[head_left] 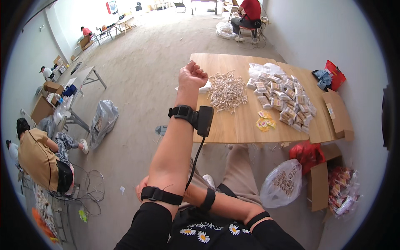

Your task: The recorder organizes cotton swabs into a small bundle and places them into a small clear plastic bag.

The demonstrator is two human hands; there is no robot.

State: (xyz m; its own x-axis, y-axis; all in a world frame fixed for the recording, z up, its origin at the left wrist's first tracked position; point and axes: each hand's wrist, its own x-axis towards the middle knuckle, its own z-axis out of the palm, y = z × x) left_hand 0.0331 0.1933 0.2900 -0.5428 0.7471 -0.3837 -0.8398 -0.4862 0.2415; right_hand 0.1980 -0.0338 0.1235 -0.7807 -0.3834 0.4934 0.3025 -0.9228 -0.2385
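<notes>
My left hand [193,76] is raised at the left edge of the wooden table [233,132], closed in a fist with nothing visible in it. A black strap with a small box [204,121] and cable circles the left wrist. My right hand [142,188] reaches under my left forearm beside the elbow strap [160,195]; most of its fingers are hidden behind the arm. Nearest the fist lies a heap of small, thin, whitish pieces [228,92]. Further right is a pile of small clear-wrapped packets [283,98], with yellow cards [265,121] in front.
Right of my legs stand a clear bag of small pieces [283,183], a red bag [307,155] and an open carton [318,185]. Another carton [336,112] lies at the table's right end. At left, a person [39,158] sits near a grey bag [103,121] and floor cables [93,191].
</notes>
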